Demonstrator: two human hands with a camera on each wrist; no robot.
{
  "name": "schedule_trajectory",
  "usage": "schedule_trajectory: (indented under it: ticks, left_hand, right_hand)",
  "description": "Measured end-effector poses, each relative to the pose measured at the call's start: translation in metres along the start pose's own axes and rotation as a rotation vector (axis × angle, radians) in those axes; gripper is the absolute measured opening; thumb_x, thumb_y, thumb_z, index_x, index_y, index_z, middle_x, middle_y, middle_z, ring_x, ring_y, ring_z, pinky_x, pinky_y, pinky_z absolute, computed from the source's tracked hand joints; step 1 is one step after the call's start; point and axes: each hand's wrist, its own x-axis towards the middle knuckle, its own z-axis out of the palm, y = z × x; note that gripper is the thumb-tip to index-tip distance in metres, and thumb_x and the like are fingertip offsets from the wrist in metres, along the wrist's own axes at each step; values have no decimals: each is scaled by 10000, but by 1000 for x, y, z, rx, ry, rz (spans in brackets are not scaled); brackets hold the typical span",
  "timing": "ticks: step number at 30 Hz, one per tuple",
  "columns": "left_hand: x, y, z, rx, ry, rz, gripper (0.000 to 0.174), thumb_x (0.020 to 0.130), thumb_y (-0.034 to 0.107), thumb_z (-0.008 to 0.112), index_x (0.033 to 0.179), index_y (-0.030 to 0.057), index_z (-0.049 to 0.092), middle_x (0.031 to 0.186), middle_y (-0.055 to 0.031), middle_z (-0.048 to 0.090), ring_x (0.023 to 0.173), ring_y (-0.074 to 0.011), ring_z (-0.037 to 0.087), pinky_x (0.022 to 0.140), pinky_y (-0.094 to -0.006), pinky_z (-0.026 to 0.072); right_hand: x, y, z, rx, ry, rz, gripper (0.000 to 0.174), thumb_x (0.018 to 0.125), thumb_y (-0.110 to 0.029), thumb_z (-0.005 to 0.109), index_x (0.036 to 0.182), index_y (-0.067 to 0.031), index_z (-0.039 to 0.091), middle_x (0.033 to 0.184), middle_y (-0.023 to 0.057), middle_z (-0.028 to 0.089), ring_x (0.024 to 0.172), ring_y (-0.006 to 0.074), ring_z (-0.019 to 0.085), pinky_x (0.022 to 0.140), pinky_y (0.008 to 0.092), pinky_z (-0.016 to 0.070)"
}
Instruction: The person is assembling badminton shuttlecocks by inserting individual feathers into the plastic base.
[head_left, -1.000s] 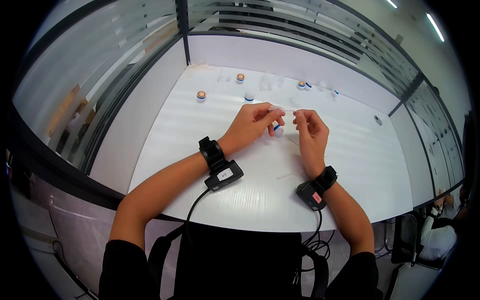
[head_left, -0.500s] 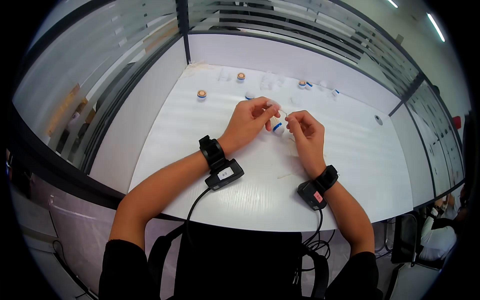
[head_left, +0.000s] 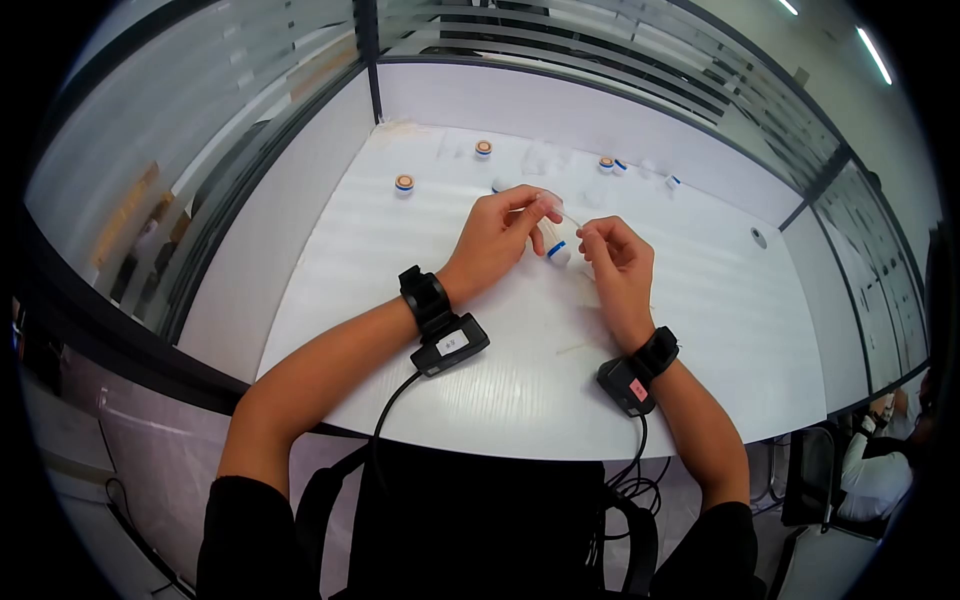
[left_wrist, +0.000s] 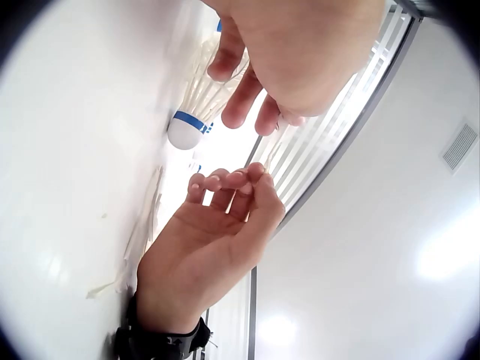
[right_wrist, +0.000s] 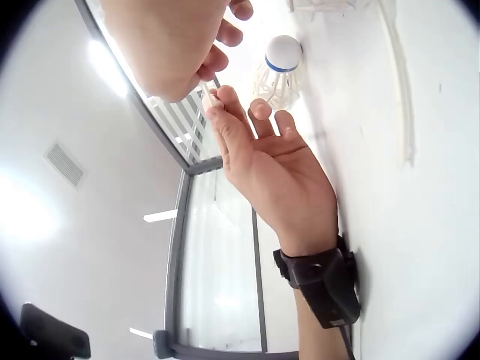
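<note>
A thin white feather (head_left: 568,216) spans the gap between both hands above the table. Its vane end is pinched between thumb and fingers of my left hand (head_left: 502,240), also visible in the right wrist view (right_wrist: 281,176). My right hand (head_left: 622,275) pinches the thin shaft end with thumb and forefinger; the left wrist view shows this hand (left_wrist: 206,251) with its other fingers bent. Below and between the hands lies a white shuttlecock with a blue band (head_left: 559,252), its feathers partly hidden by my left hand. It shows closely in the left wrist view (left_wrist: 186,131).
Several shuttlecocks stand toward the back, some with brown-topped ends (head_left: 404,184). Loose whitish feathers (head_left: 545,157) lie near the back panel (head_left: 560,95). Thin pale pieces (head_left: 572,349) lie near my right wrist. Glazed partitions enclose the white table (head_left: 450,400).
The feather, level between the hands earlier, now slopes down to the right. My left hand has risen slightly; my right hand moved left, then slightly back right. Both keep pinching.
</note>
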Motion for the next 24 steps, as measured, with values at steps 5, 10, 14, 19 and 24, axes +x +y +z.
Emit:
schedule_trajectory:
  ticks: [5,10,14,19,24]
  left_hand:
    - [1,-4,-3,51,-23,5,287,1092,283,571,1141,31,698,992,-33,720,699,-68,625,542,-202,426]
    - [1,-4,-2,79,-21,-1,277,1086,264,586,1115,12,698,967,-40,718,702,-79,613,589,-217,453]
    - [1,-5,-2,70,-23,13,267,1076,238,606,1094,-11,701,945,-47,716,702,-90,604,643,-234,486]
    - [1,-5,-2,63,-28,15,258,1070,216,614,1083,-27,702,921,-49,713,703,-94,602,657,-243,502]
    - [-2,-5,-2,132,-37,54,235,1051,189,643,1102,-21,735,927,-47,730,709,-90,617,635,-244,509]
  right_hand:
    - [0,4,0,24,-85,-36,119,996,-113,669,973,-5,713,869,2,692,760,58,570,685,245,444]
    - [-1,2,0,56,-135,-55,119,1000,-111,671,980,-2,715,905,-1,698,770,57,574,679,239,441]
    - [-1,2,0,45,-156,-62,120,1000,-111,673,984,1,713,914,1,701,774,57,574,677,236,441]
    - [-2,2,0,29,-173,-57,118,994,-107,674,986,5,709,913,2,700,752,58,548,676,237,438]
    - [-3,2,0,11,-206,-85,106,987,-102,679,999,-2,710,900,3,695,730,63,526,676,240,433]
